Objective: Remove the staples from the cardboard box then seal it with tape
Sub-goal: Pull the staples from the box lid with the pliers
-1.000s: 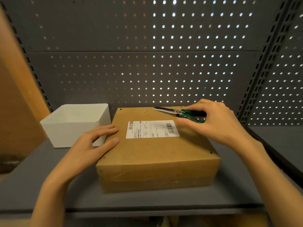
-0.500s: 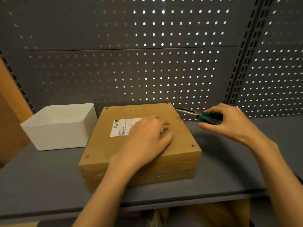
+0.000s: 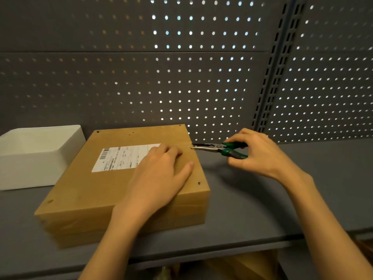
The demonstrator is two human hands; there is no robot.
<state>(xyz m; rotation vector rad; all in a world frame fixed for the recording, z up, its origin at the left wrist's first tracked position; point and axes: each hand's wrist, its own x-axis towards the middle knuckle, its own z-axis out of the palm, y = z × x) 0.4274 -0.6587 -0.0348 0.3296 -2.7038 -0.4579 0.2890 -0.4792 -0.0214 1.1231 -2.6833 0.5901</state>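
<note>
A flat brown cardboard box [image 3: 113, 190] with a white shipping label [image 3: 123, 157] lies on the grey shelf. My left hand [image 3: 159, 174] presses flat on the box top, near its right edge, fingers straight. My right hand [image 3: 256, 153] grips green-handled needle-nose pliers [image 3: 220, 148] to the right of the box. The plier tips reach the box's right top edge, where a thin staple [image 3: 189, 146] sticks out at the jaws. Small dark staple marks dot the box corners.
A white open bin [image 3: 30, 158] stands left of the box. A grey perforated panel [image 3: 141, 77] closes the back, with a slotted upright [image 3: 270, 77] at the right. The shelf's front edge [image 3: 201, 251] runs just before the box.
My left hand moved from the box's left side onto its top right area. My right hand carried the pliers from over the box top to its right edge.
</note>
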